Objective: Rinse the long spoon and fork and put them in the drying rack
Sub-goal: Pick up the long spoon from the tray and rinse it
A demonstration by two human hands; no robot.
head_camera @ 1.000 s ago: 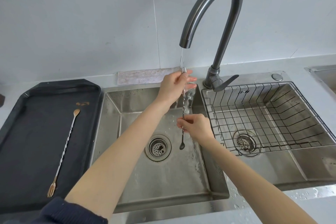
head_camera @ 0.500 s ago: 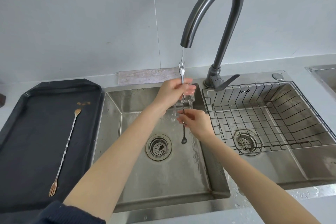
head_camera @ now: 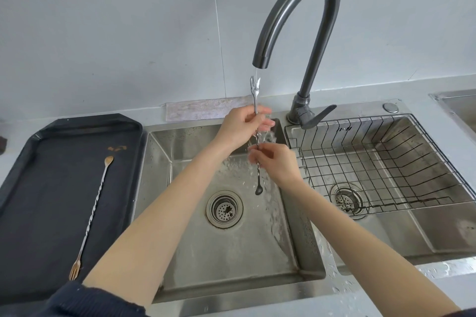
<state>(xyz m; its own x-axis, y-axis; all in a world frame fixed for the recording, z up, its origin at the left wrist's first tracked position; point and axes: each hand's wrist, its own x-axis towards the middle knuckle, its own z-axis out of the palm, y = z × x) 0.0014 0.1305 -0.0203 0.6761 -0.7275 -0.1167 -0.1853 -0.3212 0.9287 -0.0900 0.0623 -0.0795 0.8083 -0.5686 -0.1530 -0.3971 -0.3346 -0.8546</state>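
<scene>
Currently both hands, left hand [head_camera: 240, 128] above right hand [head_camera: 277, 162], pinch the long twisted silver spoon-fork [head_camera: 255, 136] vertical under the tap stream, fork end up.

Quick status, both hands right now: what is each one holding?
Left hand: closed on the upper shaft of the silver spoon-fork, under the running tap.
Right hand: pinching the same utensil's lower shaft, above its spoon end.

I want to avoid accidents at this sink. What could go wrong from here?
The wet silver utensil is pinched only by fingertips of the left hand and right hand; it may slip into the sink. Water splashes off it and may wet the counter further.
</scene>
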